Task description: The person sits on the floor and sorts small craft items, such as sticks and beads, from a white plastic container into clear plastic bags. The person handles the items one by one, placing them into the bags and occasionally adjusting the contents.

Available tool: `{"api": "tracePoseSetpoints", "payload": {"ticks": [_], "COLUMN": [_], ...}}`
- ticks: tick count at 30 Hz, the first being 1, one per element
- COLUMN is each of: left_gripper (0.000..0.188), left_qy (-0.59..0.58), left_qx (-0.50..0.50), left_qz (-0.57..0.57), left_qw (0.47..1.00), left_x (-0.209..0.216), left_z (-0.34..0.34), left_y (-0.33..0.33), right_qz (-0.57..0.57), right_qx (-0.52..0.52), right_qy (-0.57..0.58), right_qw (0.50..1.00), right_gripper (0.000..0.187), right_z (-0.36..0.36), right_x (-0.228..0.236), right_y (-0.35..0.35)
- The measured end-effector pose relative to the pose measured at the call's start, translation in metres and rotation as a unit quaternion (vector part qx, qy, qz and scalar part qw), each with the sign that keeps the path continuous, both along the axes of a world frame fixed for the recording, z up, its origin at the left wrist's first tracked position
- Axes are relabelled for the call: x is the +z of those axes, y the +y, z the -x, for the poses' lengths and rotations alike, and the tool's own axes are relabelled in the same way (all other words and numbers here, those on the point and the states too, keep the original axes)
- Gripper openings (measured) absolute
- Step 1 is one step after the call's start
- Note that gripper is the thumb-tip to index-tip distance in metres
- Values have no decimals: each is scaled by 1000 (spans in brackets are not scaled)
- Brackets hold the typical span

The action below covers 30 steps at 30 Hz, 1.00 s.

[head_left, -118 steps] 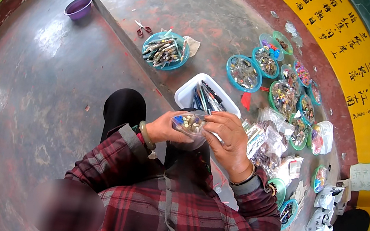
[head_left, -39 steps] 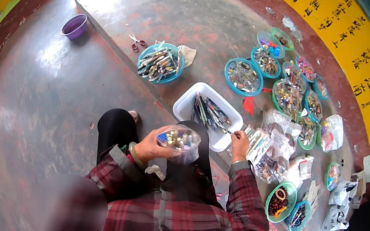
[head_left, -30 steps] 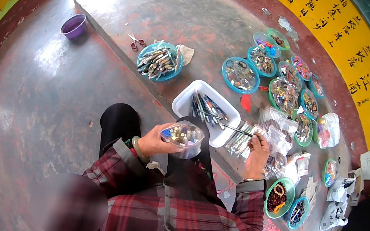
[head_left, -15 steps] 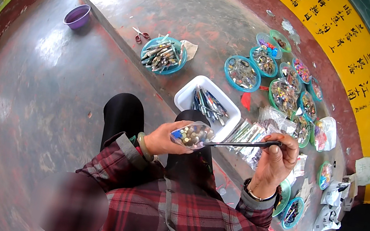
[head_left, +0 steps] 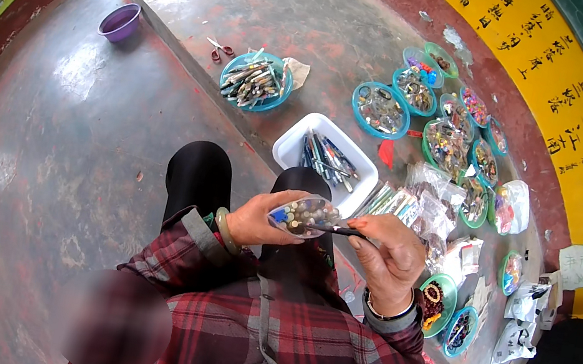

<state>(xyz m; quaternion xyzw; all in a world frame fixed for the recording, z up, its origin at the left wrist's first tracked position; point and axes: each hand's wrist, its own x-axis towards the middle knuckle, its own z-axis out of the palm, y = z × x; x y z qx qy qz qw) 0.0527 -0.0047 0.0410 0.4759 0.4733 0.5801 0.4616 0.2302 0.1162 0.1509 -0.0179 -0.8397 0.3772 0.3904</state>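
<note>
In front of my body my left hand [head_left: 253, 220] is closed round a clear plastic bag bundle of pens [head_left: 304, 215], whose blunt ends point up toward me. Between thumb and fingers my right hand [head_left: 393, 261] pinches a slim black pen [head_left: 337, 230]. Its far tip lies at the bundle, among the pen ends. Just past my knee stands a white plastic tub [head_left: 290, 144] with loose pens [head_left: 328, 159] in it. Flat bags of pens [head_left: 390, 204] lie beyond my right hand.
A teal bowl of pens [head_left: 254, 82] and red-handled scissors [head_left: 219, 51] sit on the raised floor. Several bowls of small parts [head_left: 380, 110] crowd the right side. A purple basin [head_left: 119, 23] stands on the lower floor at left. A green bowl [head_left: 435, 305] is near my right wrist.
My right hand has moved left and slightly down, sliding the black pen into the bundle, so less of it shows. My left hand holds the bundle in nearly the same place.
</note>
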Motion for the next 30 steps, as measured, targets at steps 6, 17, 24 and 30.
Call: {"api": "tracePoseSetpoints", "payload": {"ticks": [6,17,24,30], "left_gripper": [66,67,69,68], "left_qy": [-14,-41,-66,-89], "left_qx": [1,18,27,26], "left_qz": [-14,-7,-14,-16], "left_qw": [1000,999,997,996], "left_x": [-2,-4,-13,-12], "left_z": [0,3,5,4], "left_y": [0,0,0,1], "right_qz": [-18,-111,-208,-235], "right_qx": [-15,-51,-41,-24], "right_qy": [-18,-76,-114,-164], "right_qw": [1000,990,971,958], "right_gripper": [24,22,39,55], "right_z": [18,31,27,23], "right_x": [-9,-36,-38,-36], "right_y": [-4,-4,-2,-3]}}
